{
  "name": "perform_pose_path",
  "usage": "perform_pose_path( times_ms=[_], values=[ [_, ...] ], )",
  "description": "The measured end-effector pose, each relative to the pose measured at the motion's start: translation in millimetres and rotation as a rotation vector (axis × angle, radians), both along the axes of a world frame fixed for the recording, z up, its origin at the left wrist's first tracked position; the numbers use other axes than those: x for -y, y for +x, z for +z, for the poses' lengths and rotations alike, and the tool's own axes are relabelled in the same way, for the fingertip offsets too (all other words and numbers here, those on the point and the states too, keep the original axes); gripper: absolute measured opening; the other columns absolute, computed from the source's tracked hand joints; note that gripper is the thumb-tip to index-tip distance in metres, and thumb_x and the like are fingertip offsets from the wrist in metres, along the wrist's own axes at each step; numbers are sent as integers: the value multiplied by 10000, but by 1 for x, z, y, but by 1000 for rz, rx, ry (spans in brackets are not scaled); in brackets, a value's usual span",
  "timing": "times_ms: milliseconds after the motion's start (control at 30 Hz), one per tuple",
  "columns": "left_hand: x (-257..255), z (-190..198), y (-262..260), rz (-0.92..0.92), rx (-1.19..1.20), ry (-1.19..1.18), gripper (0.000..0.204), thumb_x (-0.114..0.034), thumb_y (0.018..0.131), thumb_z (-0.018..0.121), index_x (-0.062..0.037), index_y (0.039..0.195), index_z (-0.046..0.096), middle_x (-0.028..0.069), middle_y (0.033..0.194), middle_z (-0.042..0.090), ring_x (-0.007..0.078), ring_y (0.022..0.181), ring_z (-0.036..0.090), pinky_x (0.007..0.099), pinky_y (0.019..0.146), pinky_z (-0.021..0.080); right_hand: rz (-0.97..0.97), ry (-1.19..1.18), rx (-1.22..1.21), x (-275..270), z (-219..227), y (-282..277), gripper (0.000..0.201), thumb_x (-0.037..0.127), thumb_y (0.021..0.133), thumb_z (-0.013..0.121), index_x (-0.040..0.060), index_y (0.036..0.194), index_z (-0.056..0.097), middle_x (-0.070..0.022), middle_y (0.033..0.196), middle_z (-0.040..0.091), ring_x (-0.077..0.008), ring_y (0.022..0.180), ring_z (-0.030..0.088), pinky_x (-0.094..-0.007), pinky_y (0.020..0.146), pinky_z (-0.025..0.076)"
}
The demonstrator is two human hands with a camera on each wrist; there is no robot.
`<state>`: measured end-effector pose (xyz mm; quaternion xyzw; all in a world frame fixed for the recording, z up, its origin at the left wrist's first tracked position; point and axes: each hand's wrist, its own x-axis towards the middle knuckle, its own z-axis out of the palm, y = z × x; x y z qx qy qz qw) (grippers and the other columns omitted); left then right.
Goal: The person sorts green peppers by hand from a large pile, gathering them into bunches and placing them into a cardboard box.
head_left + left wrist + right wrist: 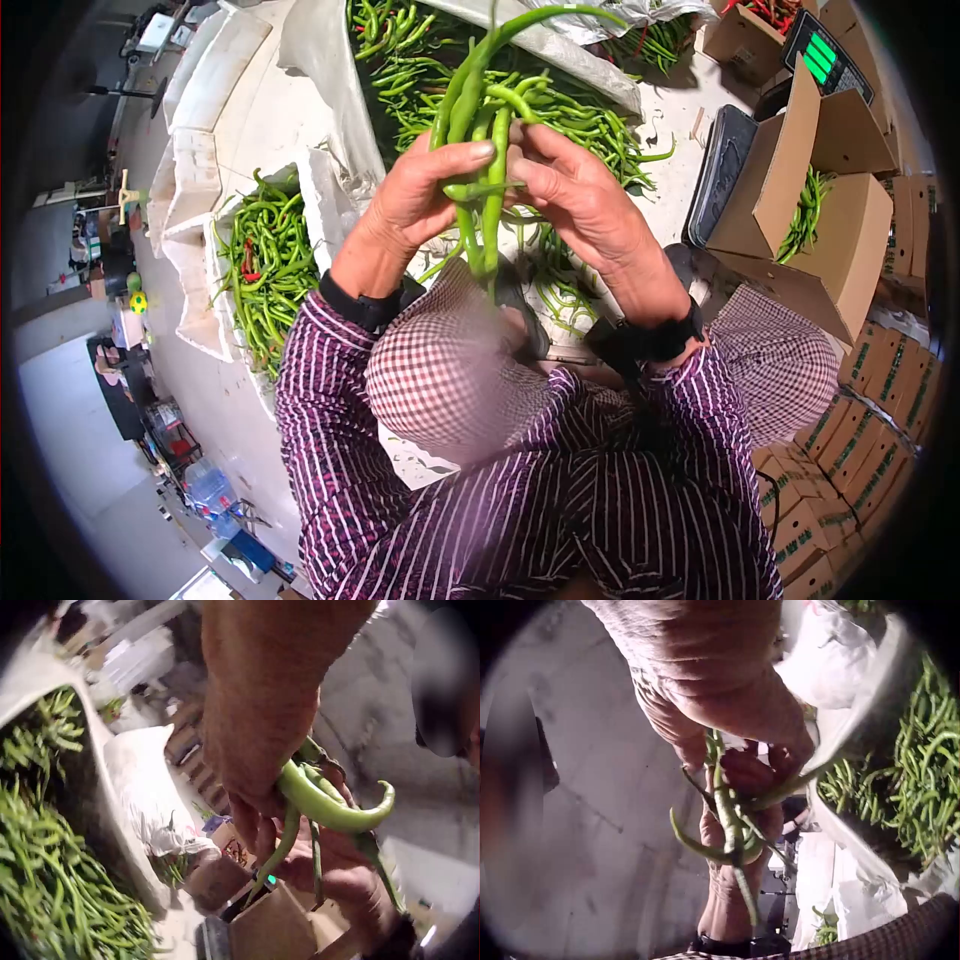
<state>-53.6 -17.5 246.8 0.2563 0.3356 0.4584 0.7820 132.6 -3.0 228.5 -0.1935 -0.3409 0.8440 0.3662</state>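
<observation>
Concrete floor and white sacks surround a seated person in a striped shirt. Nearest, the left hand (415, 205) curls its fingers and thumb round a bunch of long green peppers (478, 130), held upright. The right hand (580, 205) pinches the same bunch, apparently at the stems. Beyond lie a heap of peppers (560, 110) and cardboard boxes (810, 210).

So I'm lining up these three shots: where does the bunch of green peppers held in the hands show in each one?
Head: bunch of green peppers at top centre, gripped between left hand and right hand.
Left wrist: right of centre, below the left hand.
Right wrist: centre, below the right hand.
Shared landmark: the white sack of loose peppers.
</observation>
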Motion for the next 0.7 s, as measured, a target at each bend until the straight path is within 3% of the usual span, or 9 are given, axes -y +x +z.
perform_pose_path(
  times_ms=[100, 167, 367, 433, 467, 567, 633, 700],
  values=[
    [2, 34, 14, 65, -171, -6, 375, -70, 842, 632, -8, 1194, 515, 99, 1048, 624, 197, 903, 641, 342, 787, 555, -142, 17, 8, 12, 17, 3, 479, 173, 869, 641, -44, 1265, 480, -91, 1139, 589, -143, 1031, 560, -280, 889, 441],
    [7, 52, 24, 106, -356, -36, 320, -75, 841, 643, 17, 1132, 548, 87, 996, 629, 169, 864, 636, 299, 769, 547, -162, 89, 268, 17, 24, 13, 465, 120, 852, 642, -54, 1251, 479, -110, 1107, 606, -151, 979, 591, -270, 839, 472],
    [28, 86, 41, 92, -512, -32, 280, -74, 845, 639, 30, 1093, 562, 88, 980, 630, 156, 822, 635, 270, 727, 534, -179, 147, 278, 34, 37, 9, 350, 104, 864, 591, -54, 1170, 522, -121, 983, 633, -152, 860, 617, -263, 730, 493],
    [37, 88, 45, 171, -537, -47, 303, -75, 855, 642, 11, 1129, 547, 71, 956, 624, 163, 839, 623, 305, 760, 533, -133, 231, 454, 35, 34, 12, 322, 128, 889, 541, -53, 1154, 519, -137, 982, 623, -147, 822, 608, -260, 717, 491],
    [43, 89, 46, 200, -510, -80, 281, -75, 859, 633, 13, 1112, 548, 65, 922, 614, 167, 829, 620, 321, 741, 545, -153, 243, 411, 35, 25, 17, 291, 145, 904, 492, -55, 1112, 525, -131, 968, 612, -144, 783, 599, -280, 699, 495],
    [62, 75, 50, 339, -428, -147, 286, -75, 861, 627, 16, 1117, 540, 62, 906, 603, 168, 827, 619, 331, 729, 553, -261, -108, 201, 40, 14, 44, 241, 162, 906, 497, -8, 1075, 527, -31, 813, 537, -107, 673, 527, -242, 627, 472],
    [75, 56, 57, 356, -489, -141, 303, -73, 841, 634, 4, 1117, 535, 48, 910, 589, 145, 790, 596, 287, 689, 522, -349, -242, 180, 45, 11, 58, 231, 191, 913, 529, 12, 1059, 538, 17, 778, 487, -51, 621, 422, -185, 523, 355],
    [84, 33, 72, 396, -642, -16, 255, -60, 831, 621, -5, 1067, 540, 33, 895, 579, 118, 761, 565, 251, 675, 480, -271, -180, 296, 54, 30, 67, 258, 244, 890, 589, 30, 1030, 556, 34, 780, 473, -33, 607, 374, -180, 508, 301]
  ],
)
